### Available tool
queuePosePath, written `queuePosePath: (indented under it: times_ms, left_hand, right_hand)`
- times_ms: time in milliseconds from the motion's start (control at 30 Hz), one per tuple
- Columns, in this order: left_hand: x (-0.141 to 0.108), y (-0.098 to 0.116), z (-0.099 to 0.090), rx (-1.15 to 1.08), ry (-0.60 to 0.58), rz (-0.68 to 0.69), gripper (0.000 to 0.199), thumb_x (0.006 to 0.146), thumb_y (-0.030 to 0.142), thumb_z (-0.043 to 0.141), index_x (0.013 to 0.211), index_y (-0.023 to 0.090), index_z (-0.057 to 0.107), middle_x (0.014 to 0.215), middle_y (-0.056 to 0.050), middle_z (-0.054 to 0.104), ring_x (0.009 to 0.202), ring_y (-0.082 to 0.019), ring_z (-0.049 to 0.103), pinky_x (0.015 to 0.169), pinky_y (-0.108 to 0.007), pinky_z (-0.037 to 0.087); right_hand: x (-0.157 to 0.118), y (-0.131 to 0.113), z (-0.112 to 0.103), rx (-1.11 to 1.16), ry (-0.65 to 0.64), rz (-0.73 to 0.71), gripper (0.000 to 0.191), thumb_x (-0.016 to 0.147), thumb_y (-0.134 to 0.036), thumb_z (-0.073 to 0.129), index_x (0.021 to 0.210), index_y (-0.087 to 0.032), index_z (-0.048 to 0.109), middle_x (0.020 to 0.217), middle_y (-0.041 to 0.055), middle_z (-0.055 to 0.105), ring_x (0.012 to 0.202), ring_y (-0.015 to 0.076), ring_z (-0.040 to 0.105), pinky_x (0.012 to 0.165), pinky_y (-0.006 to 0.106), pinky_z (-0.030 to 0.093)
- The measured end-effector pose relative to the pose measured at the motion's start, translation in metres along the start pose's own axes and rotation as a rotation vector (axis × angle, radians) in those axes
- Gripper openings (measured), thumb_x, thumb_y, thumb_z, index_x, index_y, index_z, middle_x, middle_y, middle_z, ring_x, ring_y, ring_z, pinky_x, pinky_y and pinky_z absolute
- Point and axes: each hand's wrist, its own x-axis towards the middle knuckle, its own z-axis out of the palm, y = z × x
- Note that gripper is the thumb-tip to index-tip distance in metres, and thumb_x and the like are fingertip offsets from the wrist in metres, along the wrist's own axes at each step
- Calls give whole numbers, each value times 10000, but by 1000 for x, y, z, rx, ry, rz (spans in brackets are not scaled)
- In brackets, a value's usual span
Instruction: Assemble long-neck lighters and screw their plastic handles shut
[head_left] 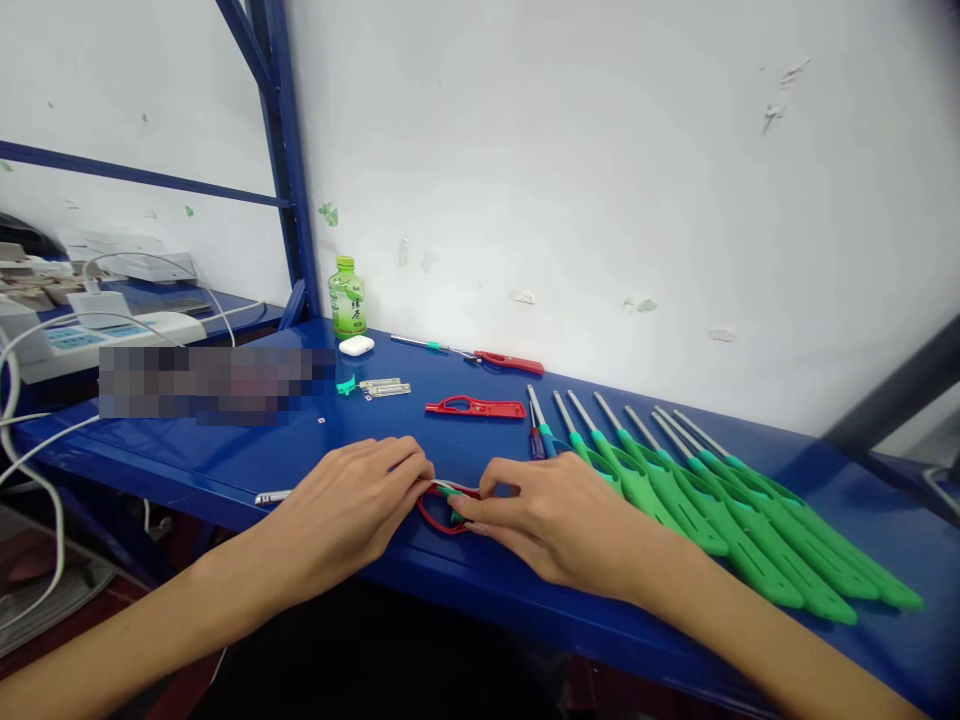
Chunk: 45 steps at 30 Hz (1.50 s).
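Near the front edge of the blue table, a red lighter casing (442,518) lies between my two hands. My left hand (360,495) has its fingers closed on the casing's left end, and a metal tube (271,497) sticks out beyond that hand to the left. My right hand (540,510) pinches a small green part (454,500) at the casing's loop. A thin pale wire runs along the top of the casing between the hands. The palms hide much of the casing.
Several green lighters (705,500) lie at the right beside a screwdriver (536,440). Behind my hands are a red half-casing (480,408), another red lighter piece (510,362), clear parts (388,388), a white case (356,345) and a green bottle (347,300). A power strip (127,335) sits left.
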Motion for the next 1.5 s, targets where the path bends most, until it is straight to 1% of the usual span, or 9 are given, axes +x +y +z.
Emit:
queuePosePath:
  times_ms: [400, 600, 733, 833, 900, 1000, 1133, 1300, 1500]
  left_hand:
    - [2, -1, 3, -129, 16, -87, 204, 1120, 272, 371, 1076, 232, 567, 999, -12, 653, 823, -193, 651, 741, -332, 445]
    - [3, -4, 2, -165, -11, -87, 295, 1124, 297, 354, 1056, 216, 629, 996, -33, 677, 846, -198, 659, 756, -328, 481]
    - [2, -9, -2, -209, -36, -52, 345, 1117, 296, 371, 1092, 214, 705, 1067, -49, 716, 949, -209, 683, 841, -330, 526]
    - [-2, -12, -10, -258, -35, -113, 322, 1105, 310, 420, 1236, 232, 703, 1162, -44, 737, 1055, -210, 696, 936, -330, 533]
    - [-6, -15, -16, -262, -39, -162, 324, 1091, 339, 455, 1274, 239, 702, 1181, -44, 749, 1082, -223, 704, 956, -344, 537]
    - [-10, -18, -22, -273, -68, -190, 307, 1072, 374, 488, 1194, 256, 745, 1125, -37, 766, 1015, -227, 725, 902, -343, 556]
    - [-11, -22, -22, -312, -76, -172, 307, 1069, 331, 484, 1120, 276, 781, 1088, -22, 767, 954, -200, 732, 859, -308, 566]
    - [-10, -24, -17, -327, -67, -133, 299, 1056, 296, 510, 1134, 299, 800, 1109, -22, 759, 950, -188, 730, 862, -286, 565]
    - [-9, -22, -20, -314, -92, -134, 335, 1050, 238, 477, 1131, 311, 794, 1104, -23, 734, 925, -172, 716, 815, -247, 544]
  right_hand:
    - [2, 2, -2, 73, -20, 1, 296, 1099, -362, 504, 1317, -339, 702, 1066, -15, 726, 698, 95, 641, 551, 307, 281]
    - [1, 1, -4, 74, -22, 3, 300, 1100, -357, 500, 1312, -339, 711, 1064, -5, 728, 698, 101, 645, 552, 303, 283]
    - [1, 0, -4, 69, -18, -1, 305, 1100, -352, 499, 1328, -342, 703, 1057, -2, 725, 677, 101, 635, 553, 301, 277]
    - [2, 1, -4, 74, -25, 2, 311, 1103, -357, 490, 1335, -345, 697, 1060, 1, 723, 693, 107, 640, 558, 296, 280]
    - [2, 1, -4, 75, -24, 3, 313, 1104, -359, 488, 1334, -341, 699, 1061, 4, 723, 695, 108, 638, 558, 296, 283]
    - [2, 2, -5, 70, -22, 2, 310, 1102, -362, 495, 1326, -334, 707, 1052, 3, 722, 682, 106, 626, 553, 300, 287]
    - [2, 1, -5, 67, -16, -4, 310, 1102, -359, 496, 1325, -329, 710, 1026, 5, 721, 677, 103, 623, 549, 302, 297]
    - [1, 2, -4, 68, -12, -6, 312, 1101, -368, 502, 1331, -337, 711, 1030, 12, 720, 676, 99, 632, 551, 291, 310]
    - [2, 3, -3, 80, -4, -8, 309, 1100, -378, 506, 1321, -337, 718, 1015, 12, 720, 674, 100, 629, 564, 278, 323]
